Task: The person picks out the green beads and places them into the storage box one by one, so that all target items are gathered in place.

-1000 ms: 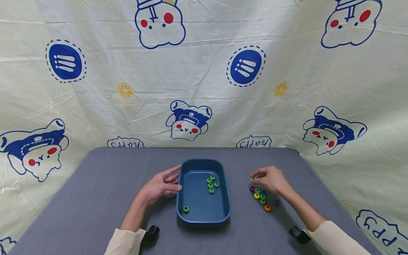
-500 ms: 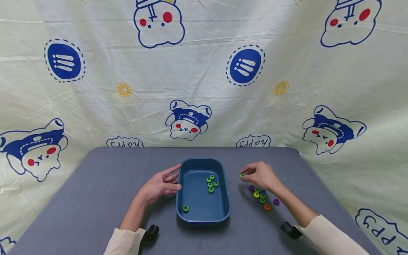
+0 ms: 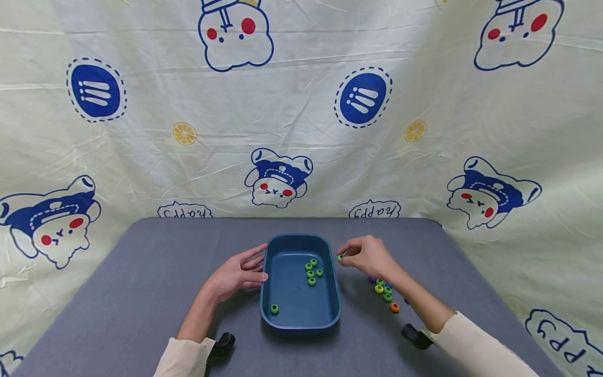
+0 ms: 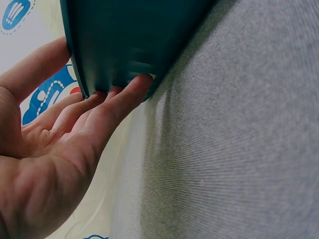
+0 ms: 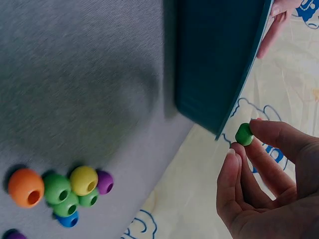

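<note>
My right hand (image 3: 369, 257) pinches a green bead (image 5: 244, 134) between thumb and fingertips, in the air just right of the blue tray (image 3: 301, 320). On the tray's left side, the fingertips and thumb of my left hand (image 3: 237, 278) touch its wall; in the left wrist view those fingers (image 4: 124, 102) are mostly straight. Several green beads (image 3: 312, 281) lie inside the tray toward its right, and one green bead (image 3: 275, 309) sits apart at the front left. Below my right hand, a group holds green beads (image 5: 57, 188), a yellow bead (image 5: 83, 180) and an orange bead (image 5: 26, 187).
Within the same group are a blue bead (image 5: 67, 219) and a purple bead (image 5: 104, 182); another purple bead (image 5: 15, 234) lies apart. Grey cloth covers the table (image 3: 155, 293). A printed curtain (image 3: 301, 115) hangs behind the table's far edge.
My right hand has lifted the green bead from beside the group and carried it left, close to the tray's right rim. The left hand and the tray stay put.
</note>
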The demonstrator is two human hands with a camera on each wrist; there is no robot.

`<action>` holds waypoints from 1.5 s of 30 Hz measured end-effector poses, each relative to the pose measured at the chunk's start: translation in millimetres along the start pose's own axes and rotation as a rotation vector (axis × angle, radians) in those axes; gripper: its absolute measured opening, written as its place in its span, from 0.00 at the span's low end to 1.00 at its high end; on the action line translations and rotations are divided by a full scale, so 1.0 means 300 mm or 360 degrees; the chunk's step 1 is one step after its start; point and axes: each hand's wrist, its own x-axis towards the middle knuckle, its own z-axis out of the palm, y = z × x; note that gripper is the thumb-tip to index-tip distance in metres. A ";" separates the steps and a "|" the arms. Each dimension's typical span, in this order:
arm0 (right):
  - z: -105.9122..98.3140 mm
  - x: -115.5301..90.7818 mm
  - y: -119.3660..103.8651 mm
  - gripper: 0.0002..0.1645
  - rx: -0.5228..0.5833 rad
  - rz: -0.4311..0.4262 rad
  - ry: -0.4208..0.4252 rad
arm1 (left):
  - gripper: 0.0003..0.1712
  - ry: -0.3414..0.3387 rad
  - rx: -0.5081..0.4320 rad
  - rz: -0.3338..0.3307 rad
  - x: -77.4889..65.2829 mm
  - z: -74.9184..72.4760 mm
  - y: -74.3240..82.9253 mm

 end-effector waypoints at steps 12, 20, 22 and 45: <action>0.076 0.032 -0.080 0.09 -0.0004 -0.0077 -0.0026 | 0.45 0.0009 0.0013 -0.0007 0.001 -0.001 -0.003; 0.134 0.049 -0.116 0.08 0.0021 -0.0106 -0.0060 | 0.46 0.0010 0.0008 -0.0003 0.002 0.001 -0.002; 0.147 0.051 -0.121 0.08 0.0031 -0.0101 -0.0067 | 0.45 0.0010 0.0008 -0.0003 0.002 0.001 -0.001; 0.286 0.046 -0.093 0.08 -0.0077 -0.0261 0.0146 | 0.46 0.0016 0.0026 -0.0001 -0.004 0.003 0.006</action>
